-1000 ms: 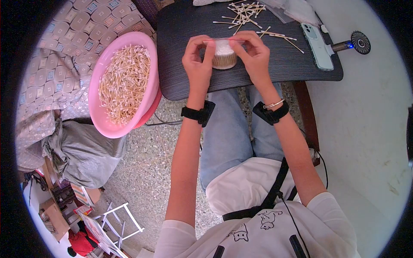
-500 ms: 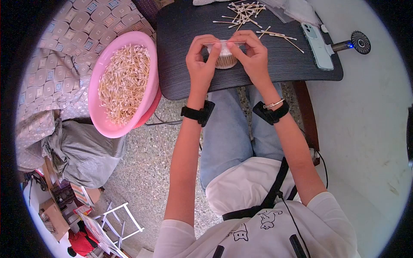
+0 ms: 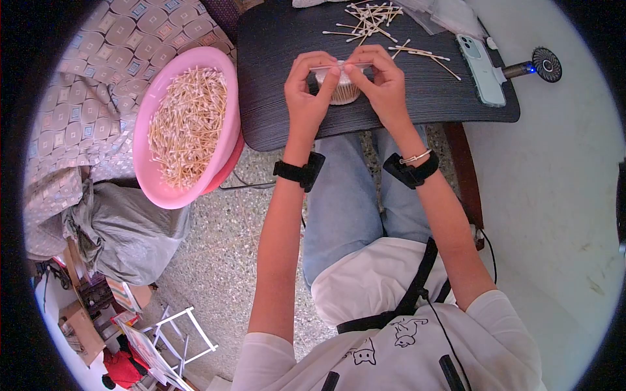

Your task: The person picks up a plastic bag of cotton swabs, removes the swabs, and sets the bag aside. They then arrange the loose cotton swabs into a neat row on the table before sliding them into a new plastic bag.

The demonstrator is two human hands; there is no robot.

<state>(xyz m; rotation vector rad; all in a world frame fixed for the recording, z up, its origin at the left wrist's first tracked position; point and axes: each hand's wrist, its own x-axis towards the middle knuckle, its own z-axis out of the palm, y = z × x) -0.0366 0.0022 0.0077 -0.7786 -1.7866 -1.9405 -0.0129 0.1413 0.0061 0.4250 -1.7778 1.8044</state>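
Note:
A clear plastic bag packed with cotton swabs (image 3: 345, 96) stands near the front edge of the black table, its swabs bunched upright. My left hand (image 3: 308, 89) pinches the left part of the bag's top edge between thumb and fingers. On the other side, my right hand (image 3: 383, 86) grips the same edge in a like pinch, so the plastic lies folded or stretched between both thumbs. The thumb tips almost meet above the swabs. Beyond my hands lies a loose heap of cotton swabs (image 3: 373, 22), with a few strays to the right.
A pink basin (image 3: 143, 166) full of loose swabs stands left of the black table (image 3: 274, 49). At the table's right are a phone (image 3: 482, 72), a small fan (image 3: 546, 64) and clear plastic bags (image 3: 450, 16). A white wall borders the right side.
My left hand has shifted very slightly right, and the plastic edge between the thumbs looks more drawn together. My right hand stays in place.

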